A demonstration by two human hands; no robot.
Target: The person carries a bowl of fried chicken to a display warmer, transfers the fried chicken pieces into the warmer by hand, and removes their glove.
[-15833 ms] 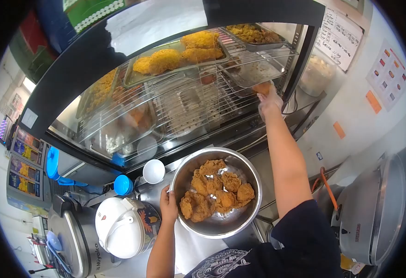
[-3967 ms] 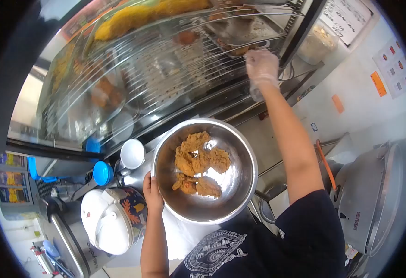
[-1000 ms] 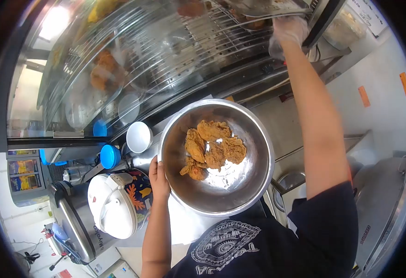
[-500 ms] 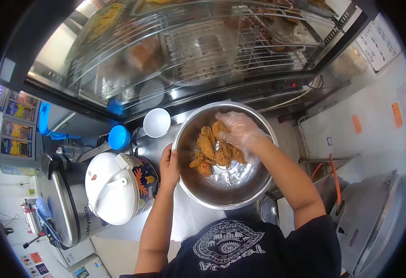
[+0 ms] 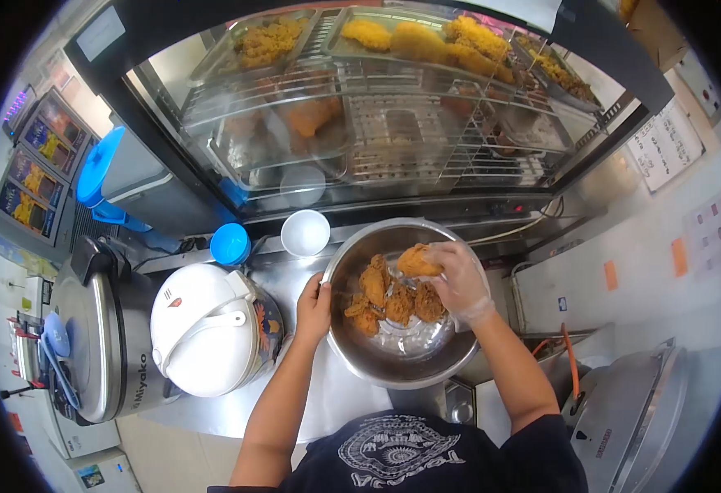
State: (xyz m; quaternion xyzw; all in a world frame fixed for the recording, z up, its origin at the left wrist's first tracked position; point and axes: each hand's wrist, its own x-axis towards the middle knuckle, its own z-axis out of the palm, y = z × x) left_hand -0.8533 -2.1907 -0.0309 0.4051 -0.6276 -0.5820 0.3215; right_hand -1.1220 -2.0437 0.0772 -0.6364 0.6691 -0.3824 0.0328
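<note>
A large steel bowl (image 5: 459, 361) stands on the counter in front of me. Several pieces of fried chicken (image 5: 374, 283) lie in it, towards its left and middle. My right hand (image 5: 462, 283), in a clear plastic glove, is closed on one fried chicken piece (image 5: 418, 260), above the right part of the bowl. At the bowl's left rim, my bare left hand (image 5: 314, 306) grips the edge, thumb on top; its other fingers are partly hidden.
Left of the bowl stand a white rice cooker (image 5: 200, 329) and a larger Miyako cooker (image 5: 97, 337). A blue bowl (image 5: 230, 244) and a white bowl (image 5: 305, 233) sit behind. A glass display cabinet (image 5: 393, 197) with food trays spans the back.
My right hand has lifted a chicken piece from the bowl and turned. My left hand stays on the rim. The view has tilted up, showing more of the cabinet.
</note>
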